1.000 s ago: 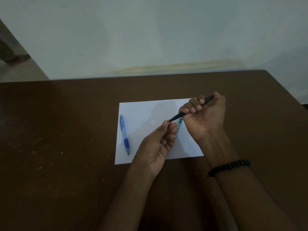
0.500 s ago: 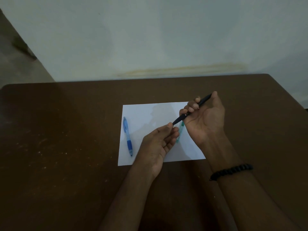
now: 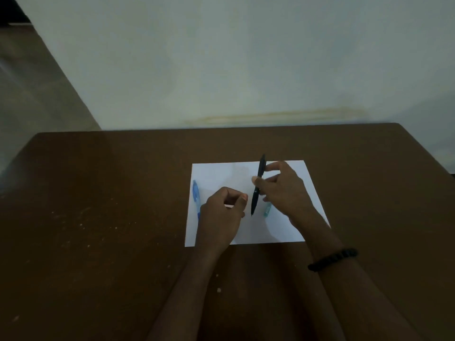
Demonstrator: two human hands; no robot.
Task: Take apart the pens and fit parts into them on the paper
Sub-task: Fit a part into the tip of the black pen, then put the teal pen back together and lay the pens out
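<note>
A white paper (image 3: 219,174) lies on the brown table (image 3: 110,193). Above it my right hand (image 3: 280,190) pinches a black pen (image 3: 258,184) by its middle, nearly upright in the view, tip down near the paper. My left hand (image 3: 221,215) hovers just left of the tip with its fingers curled; I see nothing in it. A blue pen (image 3: 196,195) lies along the paper's left edge, its lower end hidden by my left hand. Only a short teal piece of another pen (image 3: 267,209) shows from under my right hand.
The table's far edge meets a pale wall (image 3: 246,82). A floor strip (image 3: 37,94) shows at the far left. A black bead bracelet (image 3: 332,259) is on my right wrist. Small pale specks dot the table's left side.
My right hand turned palm down and swung the black pen from slanted to nearly upright. My left hand left the pen's tip and curled its fingers. The view shifted, so the paper sits further right.
</note>
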